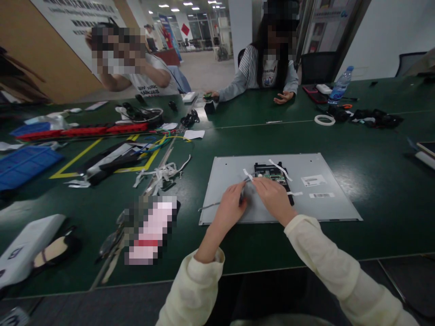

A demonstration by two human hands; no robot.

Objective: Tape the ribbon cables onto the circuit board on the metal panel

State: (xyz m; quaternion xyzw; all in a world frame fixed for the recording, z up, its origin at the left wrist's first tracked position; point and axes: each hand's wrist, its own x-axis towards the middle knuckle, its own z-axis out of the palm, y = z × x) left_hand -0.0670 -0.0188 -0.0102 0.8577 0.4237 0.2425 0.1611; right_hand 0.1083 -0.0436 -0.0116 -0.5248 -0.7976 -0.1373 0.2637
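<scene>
A flat grey metal panel [309,163] with printed labels lies on the table before me. A black plastic frame with a green circuit board [270,174] sits on it, and strips of white tape [280,170] lie across the frame. My left hand [231,203] is closed at the frame's left side, its fingers bent over a grey cable [210,206] that runs out to the left. My right hand [273,197] covers part of the board, fingers together, with the fingertips on a short white tape strip [247,174]. Both hands' fingertips are close together, and what lies beneath them is partly hidden.
A phone [152,231] and a heap of white tape scraps [163,176] lie left of the panel. Further left are a blue tray [27,165] and a white device [27,249]. A tape roll [324,120] and water bottle [340,86] stand beyond. Two people sit opposite.
</scene>
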